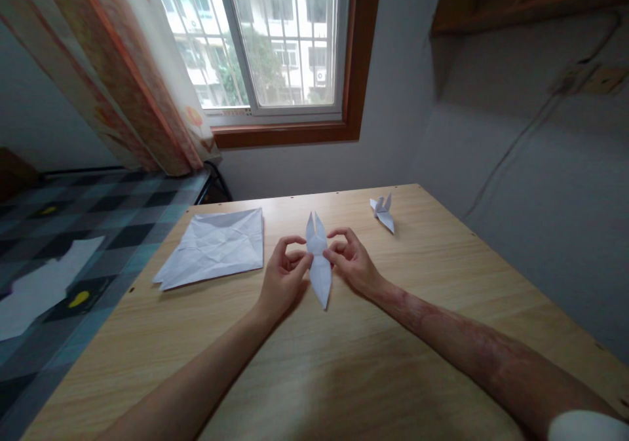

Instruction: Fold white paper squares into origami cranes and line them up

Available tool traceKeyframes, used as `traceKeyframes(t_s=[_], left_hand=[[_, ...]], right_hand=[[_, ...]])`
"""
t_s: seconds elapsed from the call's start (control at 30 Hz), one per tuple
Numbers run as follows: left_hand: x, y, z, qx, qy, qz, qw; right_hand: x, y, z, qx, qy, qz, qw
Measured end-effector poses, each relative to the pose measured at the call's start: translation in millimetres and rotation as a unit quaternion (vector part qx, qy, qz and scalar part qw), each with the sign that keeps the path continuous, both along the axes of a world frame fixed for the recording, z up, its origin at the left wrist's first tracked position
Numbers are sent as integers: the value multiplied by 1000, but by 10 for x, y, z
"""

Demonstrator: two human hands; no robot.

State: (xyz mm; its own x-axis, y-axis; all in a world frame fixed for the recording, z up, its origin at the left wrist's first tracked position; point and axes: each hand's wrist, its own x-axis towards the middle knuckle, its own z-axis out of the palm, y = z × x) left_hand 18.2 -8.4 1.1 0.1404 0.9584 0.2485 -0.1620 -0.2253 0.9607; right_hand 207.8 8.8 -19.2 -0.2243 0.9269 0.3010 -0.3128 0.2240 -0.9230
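Along the far left, white paper [46,287] lies on a bed [142,198] with a dark checked cover, below a gathered orange-and-cream curtain [113,61] that hangs beside a barred window [289,48]. Near the left edge of the wooden bench [442,251], creased sheets [216,248] lie flat; how many are layered cannot be told. To their right, the person's left grip [285,270] pinches the left side of a slim folded paper [319,269], its thumb near the middle. That paper is above the middle of the bench, two narrow points directed away from the person and one broader point towards them. The right grip [351,261] pinches its right side, forefinger curled. Farther right, near the back corner, a small paper figure [384,218] with raised points rests well apart from both grips. At upper right, a wooden wall shelf [531,15] shows only in part; what its compartments hold cannot be seen.
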Motion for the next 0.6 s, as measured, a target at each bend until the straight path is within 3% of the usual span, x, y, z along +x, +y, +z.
traceKeyframes(t_s=[0.17, 0.4, 0.6], left_hand=[[-9, 33, -1, 33, 25, 29, 999], [-31, 58, 17, -11, 6, 19, 1000], [-46, 37, 8, 1, 1, 6, 1000]], right_hand=[[36, -30, 17, 61, -49, -24, 997], [58, -30, -23, 19, -37, 16, 999], [29, 19, -89, 51, -62, -32, 996]])
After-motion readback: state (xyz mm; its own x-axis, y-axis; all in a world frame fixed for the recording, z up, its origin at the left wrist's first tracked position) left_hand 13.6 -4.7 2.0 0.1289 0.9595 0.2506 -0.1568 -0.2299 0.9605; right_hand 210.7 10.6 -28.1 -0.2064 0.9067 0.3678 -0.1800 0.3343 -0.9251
